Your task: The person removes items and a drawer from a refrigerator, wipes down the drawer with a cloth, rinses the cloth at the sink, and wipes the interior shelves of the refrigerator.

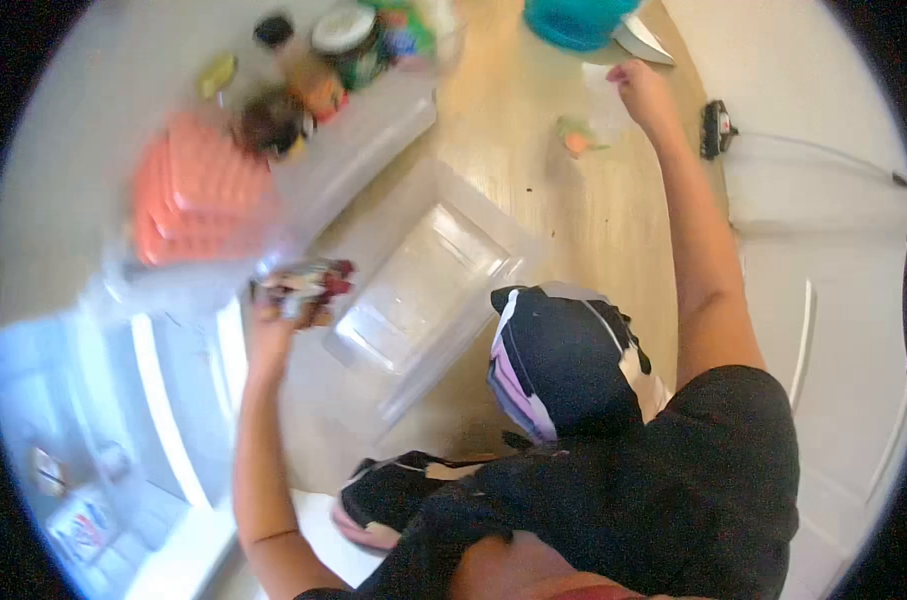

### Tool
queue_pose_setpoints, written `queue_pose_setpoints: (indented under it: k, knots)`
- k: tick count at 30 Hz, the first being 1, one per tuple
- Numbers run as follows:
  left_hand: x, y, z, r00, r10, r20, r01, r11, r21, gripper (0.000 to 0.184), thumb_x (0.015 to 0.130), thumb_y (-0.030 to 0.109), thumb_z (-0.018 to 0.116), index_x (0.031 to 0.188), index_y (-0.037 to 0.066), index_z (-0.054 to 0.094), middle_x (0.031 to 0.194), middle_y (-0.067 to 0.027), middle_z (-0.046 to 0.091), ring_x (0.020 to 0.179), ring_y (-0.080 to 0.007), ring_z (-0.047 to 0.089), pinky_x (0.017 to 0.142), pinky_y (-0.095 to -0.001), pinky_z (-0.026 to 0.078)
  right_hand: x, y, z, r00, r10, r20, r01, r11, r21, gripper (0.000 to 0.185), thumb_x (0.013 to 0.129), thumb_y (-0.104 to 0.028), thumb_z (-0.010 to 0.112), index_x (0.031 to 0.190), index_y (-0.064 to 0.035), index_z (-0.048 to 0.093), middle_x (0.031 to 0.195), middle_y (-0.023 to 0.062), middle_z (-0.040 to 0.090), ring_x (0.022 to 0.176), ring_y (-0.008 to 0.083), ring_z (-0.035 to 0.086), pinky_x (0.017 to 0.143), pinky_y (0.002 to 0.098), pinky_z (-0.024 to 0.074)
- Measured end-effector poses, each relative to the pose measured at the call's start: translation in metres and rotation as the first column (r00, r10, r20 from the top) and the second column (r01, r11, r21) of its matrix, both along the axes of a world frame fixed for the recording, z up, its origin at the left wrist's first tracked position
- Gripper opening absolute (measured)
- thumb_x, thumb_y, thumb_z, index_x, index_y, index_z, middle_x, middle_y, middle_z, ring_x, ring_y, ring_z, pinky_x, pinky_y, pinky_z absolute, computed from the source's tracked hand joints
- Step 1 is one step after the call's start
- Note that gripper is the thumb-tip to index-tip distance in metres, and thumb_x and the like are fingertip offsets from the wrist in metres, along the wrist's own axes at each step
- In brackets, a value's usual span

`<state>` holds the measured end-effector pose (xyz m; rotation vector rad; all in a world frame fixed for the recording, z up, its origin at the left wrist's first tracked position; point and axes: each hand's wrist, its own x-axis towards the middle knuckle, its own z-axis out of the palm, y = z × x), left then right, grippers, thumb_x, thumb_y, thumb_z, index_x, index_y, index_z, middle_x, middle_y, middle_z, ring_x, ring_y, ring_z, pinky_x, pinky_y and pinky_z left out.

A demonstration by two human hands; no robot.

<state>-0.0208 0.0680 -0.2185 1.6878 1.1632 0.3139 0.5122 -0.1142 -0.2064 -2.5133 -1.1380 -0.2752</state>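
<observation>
My left hand (273, 308), fingers curled, grips a blurred bundle of red, white and dark packets (318, 283). It is over the near side of a clear plastic bin (413, 300), whose inside looks bare. My right hand (645, 92) reaches far out to the upper right, its fingers drawn together at a pale, thin piece (600, 82). Whether it holds that piece is too blurred to tell. Close by that hand are a teal tub (578, 18) and a white flat object (645, 42). A small orange and green item (575, 140) lies on the wood-coloured floor (513, 130).
A second clear bin (368, 140) stands at the upper left. Around it are coral-coloured baskets (198, 195), a white-lidded jar (343, 30), a green packet (405, 30) and dark containers. My bent legs (573, 365) are close to the first bin. White panels (773, 330) line the right.
</observation>
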Motion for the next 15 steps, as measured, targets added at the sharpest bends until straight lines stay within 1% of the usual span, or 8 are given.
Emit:
queue_pose_setpoints:
  k: [1, 3, 5, 8, 9, 11, 13, 15]
  knots:
    - [0.024, -0.009, 0.022, 0.992, -0.107, 0.064, 0.107, 0.994, -0.001, 0.037, 0.081, 0.013, 0.059, 0.115, 0.004, 0.048, 0.101, -0.0082, 0.059, 0.086, -0.0144, 0.059, 0.072, -0.0286, 0.047, 0.007, -0.002, 0.013, 0.999, 0.025, -0.048, -0.027, 0.999, -0.037, 0.021, 0.072, 0.0, 0.052, 0.085, -0.0083, 0.066, 0.094, 0.0151, 0.062, 0.085, 0.0308, 0.06, 0.076, 0.0392, 0.0468]
    - [0.068, -0.028, 0.079, 0.983, -0.18, 0.032, 0.182, 0.954, -0.239, 0.039, 0.08, 0.014, 0.061, 0.115, 0.003, 0.047, 0.096, -0.0074, 0.06, 0.074, -0.0149, 0.06, 0.067, -0.029, 0.048, 0.016, 0.002, 0.059, 0.995, 0.036, -0.089, -0.041, 0.998, -0.051, 0.02, 0.072, 0.0, 0.051, 0.084, -0.0078, 0.065, 0.092, 0.0152, 0.062, 0.086, 0.0312, 0.06, 0.076, 0.0397, 0.0467]
    - [0.087, -0.047, 0.129, 0.964, -0.173, 0.2, 0.242, 0.884, -0.4, 0.039, 0.081, 0.014, 0.063, 0.114, 0.002, 0.046, 0.094, -0.0075, 0.06, 0.073, -0.0145, 0.06, 0.065, -0.0271, 0.048, 0.011, 0.008, 0.138, 0.985, 0.101, -0.136, -0.097, 0.995, 0.034, 0.021, 0.073, 0.002, 0.049, 0.083, -0.0075, 0.065, 0.089, 0.0148, 0.06, 0.086, 0.0318, 0.059, 0.076, 0.0397, 0.0466]
    - [0.103, -0.061, 0.174, 0.96, -0.13, 0.247, 0.232, 0.862, -0.45, 0.037, 0.081, 0.015, 0.062, 0.113, 0.002, 0.047, 0.092, -0.0067, 0.061, 0.071, -0.0139, 0.06, 0.061, -0.0258, 0.048, 0.015, 0.017, 0.204, 0.987, 0.098, -0.129, -0.102, 0.995, -0.022, 0.018, 0.074, 0.001, 0.048, 0.082, -0.0064, 0.063, 0.086, 0.0147, 0.059, 0.085, 0.0326, 0.058, 0.074, 0.04, 0.046]
    - [0.106, -0.069, 0.205, 0.964, -0.121, 0.236, 0.217, 0.871, -0.441, 0.037, 0.081, 0.015, 0.062, 0.113, 0.002, 0.047, 0.092, -0.0067, 0.061, 0.071, -0.0139, 0.06, 0.061, -0.0258, 0.048, 0.02, 0.022, 0.231, 0.986, 0.124, -0.107, -0.128, 0.991, -0.035, 0.016, 0.076, -0.001, 0.048, 0.084, -0.0061, 0.062, 0.087, 0.0149, 0.06, 0.085, 0.0326, 0.058, 0.073, 0.0399, 0.0454]
    - [0.108, -0.088, 0.268, 0.996, -0.025, 0.081, 0.058, 0.894, -0.445, 0.036, 0.081, 0.013, 0.062, 0.112, 0.002, 0.047, 0.093, -0.0062, 0.061, 0.072, -0.0131, 0.06, 0.061, -0.0248, 0.049, 0.034, 0.028, 0.277, 0.973, 0.205, -0.103, -0.206, 0.979, 0.008, 0.013, 0.076, -0.001, 0.048, 0.08, -0.0049, 0.06, 0.085, 0.0153, 0.059, 0.083, 0.0332, 0.057, 0.071, 0.0403, 0.0449]
    - [0.084, -0.107, 0.304, 0.995, 0.092, 0.046, -0.057, 0.865, -0.498, 0.037, 0.08, 0.012, 0.063, 0.112, 0.002, 0.047, 0.093, -0.0061, 0.061, 0.074, -0.0129, 0.06, 0.064, -0.0249, 0.049, 0.035, 0.034, 0.342, 0.974, 0.21, -0.09, -0.212, 0.977, -0.014, 0.015, 0.075, -0.001, 0.047, 0.081, -0.0066, 0.059, 0.085, 0.0148, 0.056, 0.084, 0.0341, 0.056, 0.071, 0.042, 0.045]
    - [0.064, -0.125, 0.36, 0.972, 0.235, -0.01, -0.213, 0.861, -0.463, 0.036, 0.08, 0.01, 0.062, 0.112, 0.004, 0.047, 0.093, -0.0056, 0.061, 0.078, -0.0128, 0.06, 0.066, -0.0249, 0.049, 0.041, 0.054, 0.409, 0.964, 0.257, -0.075, -0.254, 0.966, 0.044, 0.012, 0.075, -0.002, 0.048, 0.08, -0.0058, 0.059, 0.082, 0.0153, 0.056, 0.083, 0.0343, 0.055, 0.07, 0.0428, 0.0442]
